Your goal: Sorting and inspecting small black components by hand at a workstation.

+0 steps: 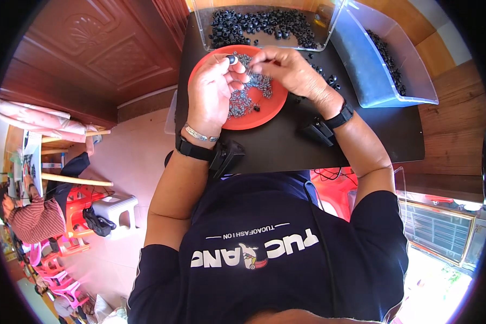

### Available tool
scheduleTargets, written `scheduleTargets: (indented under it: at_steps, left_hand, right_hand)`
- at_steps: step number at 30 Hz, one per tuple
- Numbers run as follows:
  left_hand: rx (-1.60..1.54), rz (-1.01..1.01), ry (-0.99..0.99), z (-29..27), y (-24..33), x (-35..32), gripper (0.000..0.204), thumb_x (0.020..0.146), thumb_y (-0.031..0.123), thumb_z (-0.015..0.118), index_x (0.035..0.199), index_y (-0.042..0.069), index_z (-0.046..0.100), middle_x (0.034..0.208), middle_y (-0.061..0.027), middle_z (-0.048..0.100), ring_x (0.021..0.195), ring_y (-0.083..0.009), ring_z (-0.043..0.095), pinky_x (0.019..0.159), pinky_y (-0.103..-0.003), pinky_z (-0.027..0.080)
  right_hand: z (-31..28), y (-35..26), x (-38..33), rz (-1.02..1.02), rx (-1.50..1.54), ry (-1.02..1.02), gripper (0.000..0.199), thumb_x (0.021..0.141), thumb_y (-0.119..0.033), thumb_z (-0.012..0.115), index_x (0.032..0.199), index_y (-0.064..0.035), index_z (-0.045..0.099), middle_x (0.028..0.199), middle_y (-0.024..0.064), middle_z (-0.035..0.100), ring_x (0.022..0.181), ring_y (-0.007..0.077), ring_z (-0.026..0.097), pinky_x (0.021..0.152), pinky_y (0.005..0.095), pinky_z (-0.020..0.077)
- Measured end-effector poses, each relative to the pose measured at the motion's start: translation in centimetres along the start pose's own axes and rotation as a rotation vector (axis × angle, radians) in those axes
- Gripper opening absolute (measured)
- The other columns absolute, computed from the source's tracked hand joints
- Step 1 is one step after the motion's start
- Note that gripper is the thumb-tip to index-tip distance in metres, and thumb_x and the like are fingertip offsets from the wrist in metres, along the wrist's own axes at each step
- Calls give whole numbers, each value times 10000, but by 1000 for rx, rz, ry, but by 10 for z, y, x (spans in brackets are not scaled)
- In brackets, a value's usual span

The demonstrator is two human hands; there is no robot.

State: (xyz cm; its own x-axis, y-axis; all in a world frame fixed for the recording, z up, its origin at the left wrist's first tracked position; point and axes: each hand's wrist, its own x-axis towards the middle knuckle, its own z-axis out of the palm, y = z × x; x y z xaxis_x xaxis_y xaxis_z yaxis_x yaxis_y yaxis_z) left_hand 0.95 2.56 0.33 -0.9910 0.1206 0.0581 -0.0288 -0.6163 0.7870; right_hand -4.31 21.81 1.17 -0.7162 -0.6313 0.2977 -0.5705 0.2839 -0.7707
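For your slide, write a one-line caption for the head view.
Left hand pinches a small black ring over an orange plate; right hand alongside.

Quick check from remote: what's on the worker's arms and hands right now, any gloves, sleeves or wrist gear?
No gloves: both hands are bare. The left hand has a silver bracelet and, below it, a black wrist strap with a black clip-like device. The right hand has a black wristband with a similar device. Dark navy short sleeves.

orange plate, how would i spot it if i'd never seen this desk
Start at the black tabletop in front of the person. The orange plate lies near its far edge, under both hands, holding small grey parts. It is the only round, brightly coloured dish; the containers beside it are clear, boxy bins.
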Motion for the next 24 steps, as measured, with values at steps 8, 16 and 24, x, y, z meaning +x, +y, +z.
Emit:
scheduleTargets:
  at_steps: [8,16,24]
  left_hand:
    - [157,-34,-66,13,-6,-6,166,913,182,504,983,45,567,846,-51,623,717,-144,602,650,-246,450]
    - [190,-49,-90,18,-8,-6,183,924,189,487,990,34,556,830,-36,614,707,-123,596,635,-227,452]
    - [244,-19,-103,17,-8,-7,194,926,207,495,975,32,562,846,-34,610,711,-110,587,636,-219,448]
  right_hand:
    - [-9,-2,0,207,788,134,239,891,-258,643,1006,-49,660,930,12,647,865,101,574,789,264,456]
    - [-4,-8,0,101,704,35,214,889,-235,648,991,-50,683,911,9,663,863,101,575,804,266,450]
    - [-1,-13,0,75,700,25,180,893,-182,639,997,-39,672,886,18,658,825,101,579,809,262,454]
